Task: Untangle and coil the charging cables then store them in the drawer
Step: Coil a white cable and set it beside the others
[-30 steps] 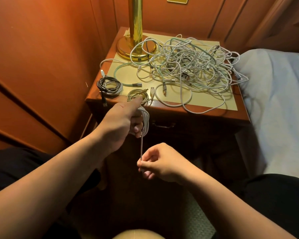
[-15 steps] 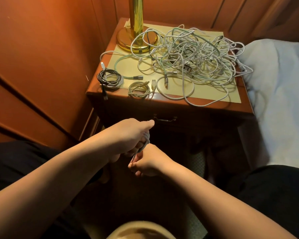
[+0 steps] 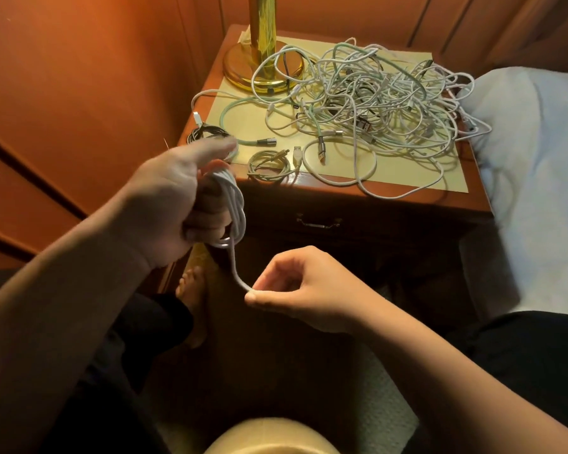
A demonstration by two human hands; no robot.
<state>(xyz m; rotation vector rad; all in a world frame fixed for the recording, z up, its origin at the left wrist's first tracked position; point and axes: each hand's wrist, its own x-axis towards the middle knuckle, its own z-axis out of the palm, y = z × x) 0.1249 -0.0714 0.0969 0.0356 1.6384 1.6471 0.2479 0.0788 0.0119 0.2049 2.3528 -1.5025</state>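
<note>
1. White cable (image 3: 235, 204) looped round left hand (image 3: 174, 204), fingers curled through coil, in front of nightstand (image 3: 358, 204).
2. Tail pinched by right hand (image 3: 295, 290) below.
3. Tangled cables (image 3: 374, 103) heaped on top; drawer (image 3: 318, 221) closed.

This is a bedroom, in a home or perhaps a hotel. A wooden bedside cabinet (image 3: 358, 204) with a drawer (image 3: 318, 221) stands in the corner against warm wood-panelled walls (image 3: 79, 93), and the corner of a bed (image 3: 532, 178) made up in pale linen lies right beside it. A polished brass lamp base (image 3: 263, 65) stands on the cabinet's worktop beside a heap of charging cables (image 3: 374, 103), and carpet (image 3: 384, 398) covers the floor below.
</note>
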